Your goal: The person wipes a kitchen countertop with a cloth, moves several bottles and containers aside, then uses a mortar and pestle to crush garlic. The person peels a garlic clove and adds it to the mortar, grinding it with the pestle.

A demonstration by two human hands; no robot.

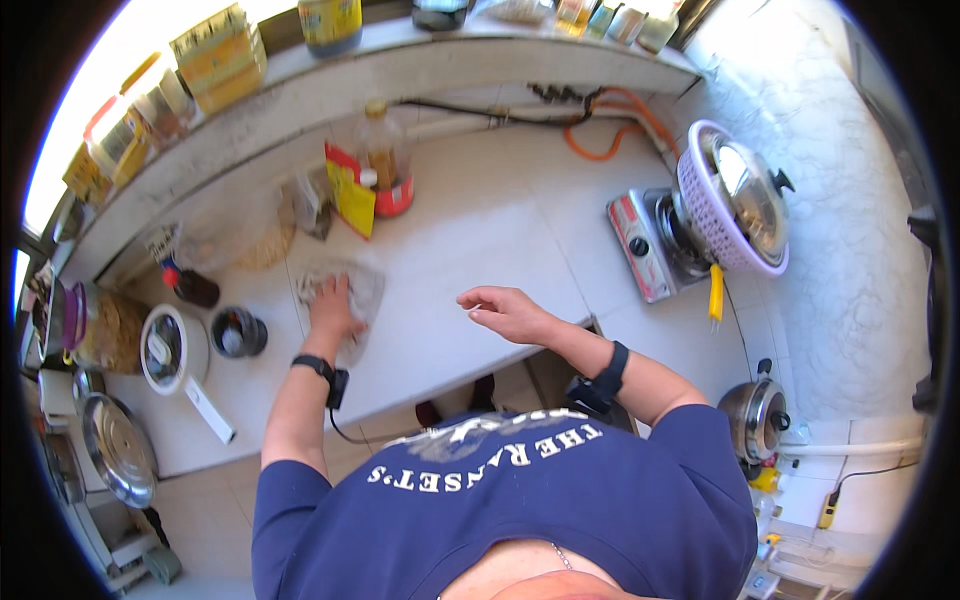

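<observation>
My left hand (333, 306) presses down on a crumpled greyish cloth (366, 289), holding it against the white tiled counter (480, 240). Its fingers are partly spread over the cloth, and the palm hides part of it. My right hand (510, 311) is over the counter near its front edge, with nothing in it; its fingers are slightly curled and the thumb is apart. Beyond the cloth stand a yellow-and-red packet (351, 193) and a clear bottle (386, 161) with a red label. Left of my left hand is a dark cup-like container (238, 332).
A portable gas stove (645, 247) at the right bears a lilac colander (701, 202) and a metal lid (750, 187). A white-handled pan (174, 349), a dark red-capped bottle (193, 286) and a large jar (112, 330) crowd the left. An orange hose (600, 154) runs behind.
</observation>
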